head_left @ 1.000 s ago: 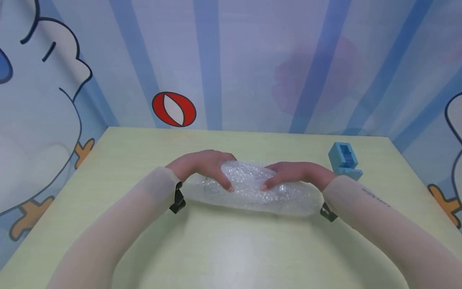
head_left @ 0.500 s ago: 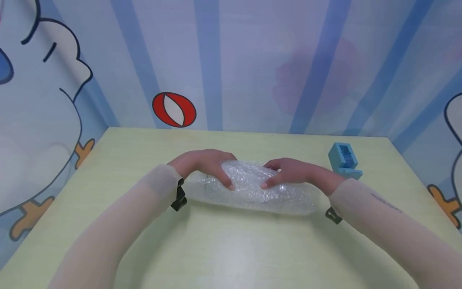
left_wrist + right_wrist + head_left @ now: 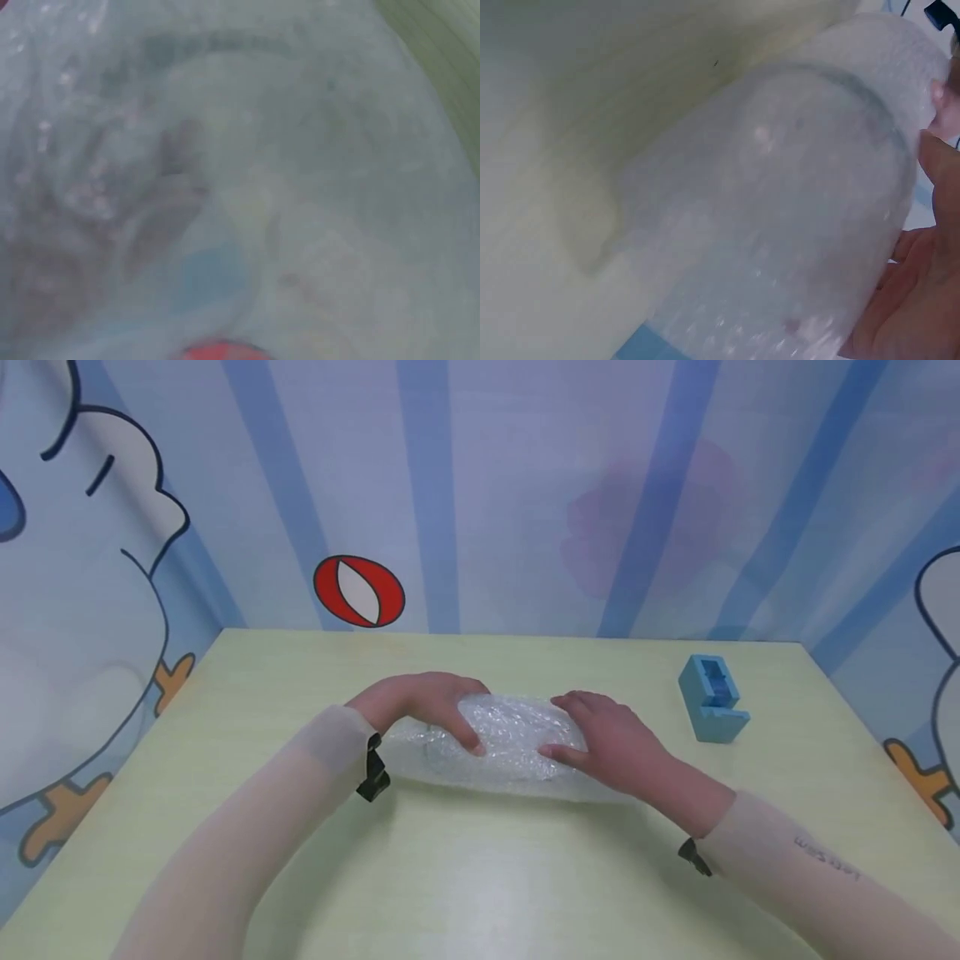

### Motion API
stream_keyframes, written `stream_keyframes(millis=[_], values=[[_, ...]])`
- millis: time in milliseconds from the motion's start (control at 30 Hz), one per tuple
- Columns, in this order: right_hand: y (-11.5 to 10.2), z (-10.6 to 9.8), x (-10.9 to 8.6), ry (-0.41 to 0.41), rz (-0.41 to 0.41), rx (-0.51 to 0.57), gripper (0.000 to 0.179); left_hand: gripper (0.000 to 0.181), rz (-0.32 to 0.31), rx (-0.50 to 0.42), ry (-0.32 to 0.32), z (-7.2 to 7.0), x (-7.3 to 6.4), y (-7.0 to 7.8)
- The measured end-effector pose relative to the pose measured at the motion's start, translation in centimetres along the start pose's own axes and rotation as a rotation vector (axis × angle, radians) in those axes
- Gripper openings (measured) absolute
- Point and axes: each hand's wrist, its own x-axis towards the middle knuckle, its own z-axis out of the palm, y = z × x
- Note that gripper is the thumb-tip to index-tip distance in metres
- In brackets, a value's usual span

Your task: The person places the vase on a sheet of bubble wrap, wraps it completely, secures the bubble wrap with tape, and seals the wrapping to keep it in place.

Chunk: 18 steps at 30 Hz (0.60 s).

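A bundle of clear bubble wrap [image 3: 510, 739], long and bulky, lies crosswise near the middle of the table; what is inside cannot be made out. My left hand [image 3: 431, 702] grips its left half, thumb on the near side and fingers reaching over the far side, mostly hidden. On the right half my right hand [image 3: 611, 739] holds the wrap between thumb and fingers, the fingertips at its far upper edge. In the right wrist view the rounded loose end of the bubble wrap [image 3: 780, 187] stands beside the right hand [image 3: 922, 277]. The left wrist view is filled by blurred bubble wrap [image 3: 300, 150].
A light-blue blocky object [image 3: 712, 697] with a hollow top and a low lip stands at the back right of the pale wooden table [image 3: 465, 877]. Behind the table is a striped blue backdrop [image 3: 495, 510] with cartoon prints.
My right wrist has swung towards the near right, turning the hand to point more away from me while its fingers stay on the bubble wrap. The left hand has barely moved.
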Motion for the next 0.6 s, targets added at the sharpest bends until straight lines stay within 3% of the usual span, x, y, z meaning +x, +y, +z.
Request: stream_keyframes(millis=[133, 267, 433, 600], values=[[-1.2, 0.7, -1.1, 0.094, -0.015, -0.044, 0.075, 0.082, -0.006, -0.005, 0.005, 0.1, 0.0, -0.1], [-2.1, 1.5, -1.7, 0.134, -0.012, -0.099, 0.087, 0.081, -0.011, -0.011, 0.009, 0.0, -0.1, 0.1], [-2.8, 2.1, -1.8, 0.121, 0.007, -0.197, 0.102, 0.080, -0.006, -0.017, 0.003, -0.1, -0.1, 0.1], [-3.1, 2.6, -1.6, 0.091, 0.045, -0.193, 0.111, 0.080, 0.004, -0.011, 0.000, -0.2, 0.1, 0.0]])
